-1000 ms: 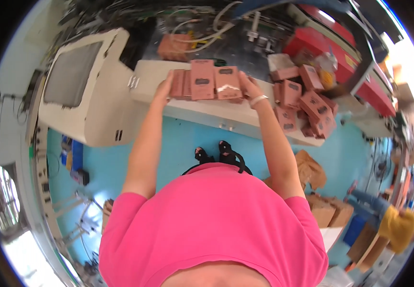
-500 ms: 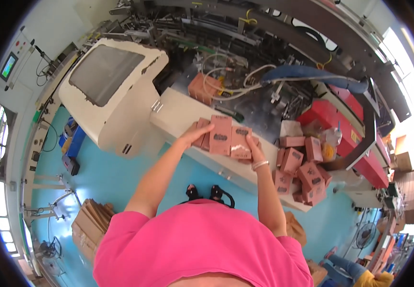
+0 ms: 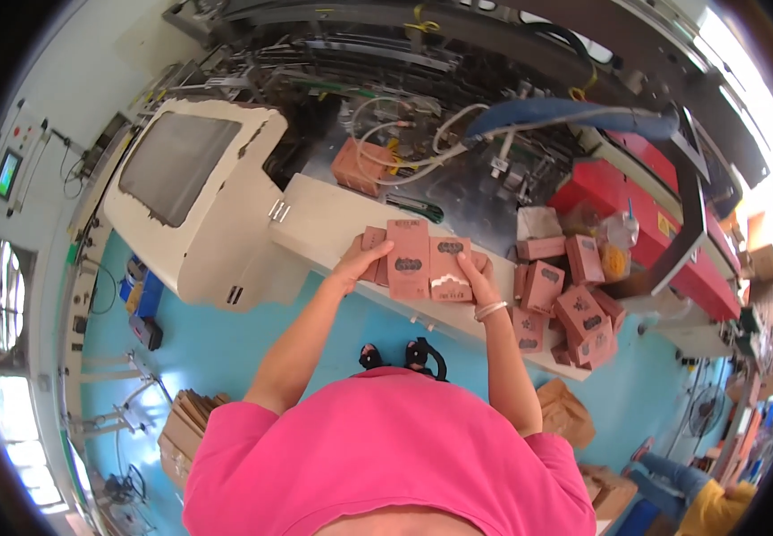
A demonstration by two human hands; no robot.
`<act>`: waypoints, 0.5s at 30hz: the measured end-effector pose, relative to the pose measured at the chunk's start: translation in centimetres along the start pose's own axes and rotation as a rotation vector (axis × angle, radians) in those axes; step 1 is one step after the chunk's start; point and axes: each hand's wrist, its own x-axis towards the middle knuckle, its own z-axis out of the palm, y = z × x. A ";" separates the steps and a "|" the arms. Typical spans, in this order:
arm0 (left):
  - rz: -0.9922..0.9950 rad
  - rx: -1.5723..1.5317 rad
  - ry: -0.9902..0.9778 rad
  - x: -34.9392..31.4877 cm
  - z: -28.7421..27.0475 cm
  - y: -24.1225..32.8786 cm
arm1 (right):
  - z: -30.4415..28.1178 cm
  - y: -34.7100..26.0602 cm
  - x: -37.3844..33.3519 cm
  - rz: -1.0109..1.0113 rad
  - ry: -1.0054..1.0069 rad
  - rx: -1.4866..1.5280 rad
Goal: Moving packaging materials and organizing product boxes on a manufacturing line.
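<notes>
Side by side in front of me, several small dusty-pink cardboard boxes are gripped between my hands. My left hand (image 3: pixel 361 264) is closed on the left part of the row, with its thumb on the side of a taller pink box (image 3: pixel 408 261). On the right, my right hand (image 3: pixel 479 279) wraps a pink box with a white jagged band (image 3: pixel 449 271), thumb on its front. The row is held over a long cream-coloured ledge (image 3: pixel 324 219). My fingers behind the boxes are hidden.
A pile of similar pink boxes (image 3: pixel 574 308) covers the ledge's right end. Behind lie another pink box (image 3: pixel 361 167), a green-black cutter (image 3: pixel 414 208) and pale hoses near a blue-wrapped hose (image 3: pixel 565 116). A cream machine cover (image 3: pixel 199 192) stands left. A person in yellow (image 3: pixel 717 511) is lower right.
The view has shifted slightly. Both hands still grip the row of boxes, and the taller box now faces me more squarely.
</notes>
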 end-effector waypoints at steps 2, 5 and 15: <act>0.028 -0.036 -0.030 0.5 -0.1 -0.3 | 0.3 -0.6 -0.4 -0.008 0.028 0.026; 0.006 -0.023 -0.036 -0.3 0.8 1.0 | -0.1 -0.3 -0.1 -0.033 0.064 0.061; -0.078 0.018 -0.011 1.4 -0.2 -0.8 | -0.4 0.3 -0.5 0.039 0.065 0.030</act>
